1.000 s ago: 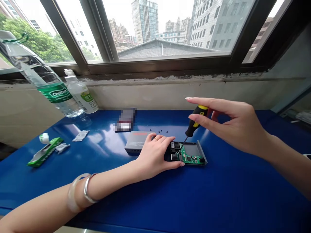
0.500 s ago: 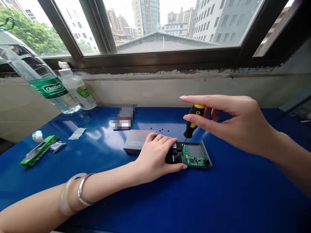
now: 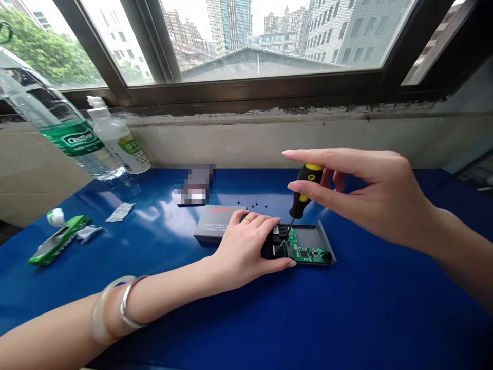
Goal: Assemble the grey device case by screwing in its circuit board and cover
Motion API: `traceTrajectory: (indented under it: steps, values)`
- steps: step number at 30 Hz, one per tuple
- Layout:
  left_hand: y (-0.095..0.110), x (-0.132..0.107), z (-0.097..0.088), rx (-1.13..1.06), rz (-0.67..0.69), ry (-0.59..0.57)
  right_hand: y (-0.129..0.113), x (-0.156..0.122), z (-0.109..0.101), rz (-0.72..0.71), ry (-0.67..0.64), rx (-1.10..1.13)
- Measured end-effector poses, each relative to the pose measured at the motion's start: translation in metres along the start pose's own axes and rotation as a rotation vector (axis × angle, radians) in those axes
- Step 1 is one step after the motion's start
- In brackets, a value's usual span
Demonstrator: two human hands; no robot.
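Two hands at a green circuit board [image 3: 302,249] lying in an open grey metal case [image 3: 307,238] on a blue table [image 3: 358,313]; L hand [image 3: 246,249] part-closed, cupped over board's black port end, fingers on top, thumb along near edge; R hand [image 3: 365,198] pinching yellow-black screwdriver [image 3: 302,192] w/ thumb & fingertips, other fingers loosely curled; shaft angled down, tip at board beside port; grey box [image 3: 215,228] touching L hand; tiny black screws [image 3: 250,206] just behind box; big water bottle [image 3: 69,136] tilted against small bottle [image 3: 117,146] by wall, far left.
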State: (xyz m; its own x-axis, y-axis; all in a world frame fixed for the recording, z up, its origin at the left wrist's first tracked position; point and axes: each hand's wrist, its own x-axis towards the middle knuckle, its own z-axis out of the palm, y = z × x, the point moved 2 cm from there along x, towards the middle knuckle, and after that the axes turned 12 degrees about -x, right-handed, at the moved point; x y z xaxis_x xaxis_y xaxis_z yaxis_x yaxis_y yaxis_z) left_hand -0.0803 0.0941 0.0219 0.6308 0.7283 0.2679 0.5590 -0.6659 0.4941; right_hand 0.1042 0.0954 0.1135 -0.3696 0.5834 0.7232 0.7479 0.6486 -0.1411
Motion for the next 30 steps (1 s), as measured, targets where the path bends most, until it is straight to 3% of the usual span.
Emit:
traceTrajectory:
  steps: [16, 23, 27, 30]
  values:
    - [-0.0005, -0.0002, 0.0006, 0.028, 0.005, -0.011, -0.0005, -0.0003, -0.0001, -0.005, -0.064, 0.02]
    - [0.0003, 0.0002, -0.0001, 0.016, -0.009, -0.014, -0.0009, 0.0023, -0.0028, 0.161, -0.204, 0.37]
    - [0.0003, 0.0004, 0.0003, 0.013, -0.002, -0.016, 0.0006, 0.0021, -0.0006, 0.26, -0.15, 0.379]
    - [0.0, 0.0006, 0.0004, 0.021, -0.004, -0.02, 0.0005, 0.0023, 0.0011, 0.233, -0.09, 0.273]
